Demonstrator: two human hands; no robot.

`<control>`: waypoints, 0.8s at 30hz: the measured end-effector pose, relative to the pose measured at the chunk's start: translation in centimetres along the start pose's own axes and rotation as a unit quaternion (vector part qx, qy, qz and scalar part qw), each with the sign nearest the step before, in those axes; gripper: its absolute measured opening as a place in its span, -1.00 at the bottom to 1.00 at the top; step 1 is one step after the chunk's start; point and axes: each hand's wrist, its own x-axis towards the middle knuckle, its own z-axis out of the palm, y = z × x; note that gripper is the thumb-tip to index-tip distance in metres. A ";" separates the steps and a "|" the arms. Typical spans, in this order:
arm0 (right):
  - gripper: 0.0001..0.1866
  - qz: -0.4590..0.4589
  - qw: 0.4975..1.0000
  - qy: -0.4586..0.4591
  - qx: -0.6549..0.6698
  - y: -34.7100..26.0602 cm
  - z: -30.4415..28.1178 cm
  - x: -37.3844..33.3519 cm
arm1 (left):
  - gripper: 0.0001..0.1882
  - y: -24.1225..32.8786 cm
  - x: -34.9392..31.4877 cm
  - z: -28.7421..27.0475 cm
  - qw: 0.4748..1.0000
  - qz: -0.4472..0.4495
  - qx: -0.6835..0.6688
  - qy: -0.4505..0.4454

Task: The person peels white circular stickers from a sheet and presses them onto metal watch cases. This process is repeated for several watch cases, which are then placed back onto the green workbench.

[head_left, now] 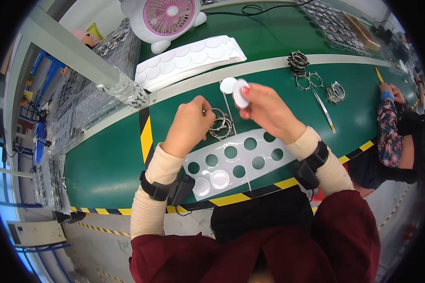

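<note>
Between the thumb and fingers of my right hand (271,111) is a round white disc (241,93), tilted up on its edge. My left hand (190,126) is closed, its fingertips pinching the edge of a thin metal ring (216,112). Other metal rings (222,128) lie just under it, partly overlapping. Behind the held disc, a second white disc (228,85) rests on the green table. Nearer to me lies a white backing sheet (244,153) with round cut-outs showing green; two white discs (219,179) remain at its left end.
Stacked white disc sheets (190,59) lie at the back beside a pink-and-white fan (171,14). To the right are a pile of dark rings (298,62), a bunch of silver rings (335,92) and tweezers (324,111). Another person's hands (393,92) show at the far right.
</note>
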 end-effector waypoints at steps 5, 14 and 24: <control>-0.77 -0.130 0.983 0.123 -0.031 0.8 0.8 2.0 | -0.82 -1.0 -0.3 1.3 0.877 -0.173 -0.412 -0.178; -0.80 -0.091 0.979 0.176 -0.048 2.1 0.8 0.8 | -0.67 -1.3 -1.2 5.1 0.693 -0.118 -0.696 -0.144; -0.88 -0.040 0.976 0.167 -0.137 3.4 1.7 0.6 | -0.49 -2.4 -0.9 5.9 0.535 -0.090 -0.832 -0.111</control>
